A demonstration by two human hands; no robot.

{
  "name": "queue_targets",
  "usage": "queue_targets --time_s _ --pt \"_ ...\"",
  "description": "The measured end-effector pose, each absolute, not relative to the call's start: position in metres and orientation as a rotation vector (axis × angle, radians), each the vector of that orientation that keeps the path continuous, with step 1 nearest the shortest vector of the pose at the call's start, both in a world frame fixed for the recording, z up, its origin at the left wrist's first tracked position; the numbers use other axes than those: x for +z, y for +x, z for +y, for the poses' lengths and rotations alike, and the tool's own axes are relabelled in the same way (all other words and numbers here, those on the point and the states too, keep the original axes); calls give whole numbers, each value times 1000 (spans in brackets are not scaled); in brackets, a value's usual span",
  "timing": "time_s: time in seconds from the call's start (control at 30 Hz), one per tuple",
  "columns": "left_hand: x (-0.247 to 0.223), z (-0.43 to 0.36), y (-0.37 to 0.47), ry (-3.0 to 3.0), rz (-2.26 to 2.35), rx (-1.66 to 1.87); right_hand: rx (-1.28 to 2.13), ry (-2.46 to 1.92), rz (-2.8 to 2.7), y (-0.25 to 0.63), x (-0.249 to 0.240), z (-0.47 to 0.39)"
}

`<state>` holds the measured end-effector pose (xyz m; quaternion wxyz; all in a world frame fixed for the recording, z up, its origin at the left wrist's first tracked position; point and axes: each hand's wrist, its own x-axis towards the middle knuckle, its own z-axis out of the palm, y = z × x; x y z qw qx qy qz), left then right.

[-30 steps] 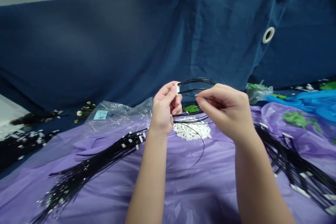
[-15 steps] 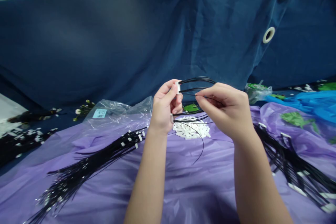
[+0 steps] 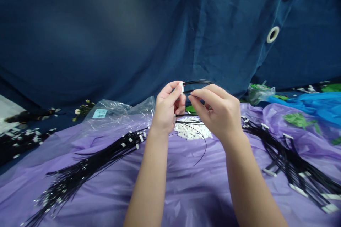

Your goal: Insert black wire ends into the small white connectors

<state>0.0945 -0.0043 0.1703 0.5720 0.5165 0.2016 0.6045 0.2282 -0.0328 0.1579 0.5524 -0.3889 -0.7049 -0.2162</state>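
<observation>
My left hand is closed on a white connector, pinched between thumb and fingers. Several black wires run out of its right side and bend toward my right hand. Just right of the connector, my right hand pinches a black wire between thumb and forefinger, close to the housing. Whether the wire's tip is inside the connector I cannot tell. A second white end shows at the heel of my left palm, and one loose wire curls down below. Beneath the hands lies a pile of white connectors.
Purple plastic sheeting covers the table. Black wire bundles with white ends lie left and right. A clear bag with a label sits behind the left bundle. Blue plastic is at far right; a blue curtain hangs behind.
My right hand has moved left, bringing its pinched fingertips and the wire close to the connector. My left hand stays nearly still, holding the connector.
</observation>
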Motion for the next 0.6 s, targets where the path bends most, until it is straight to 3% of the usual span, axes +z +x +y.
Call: queue_targets --time_s 0.6 --pt "167 -5 100 1209 469 1406 -455 -974 -1635 224 161 -38"
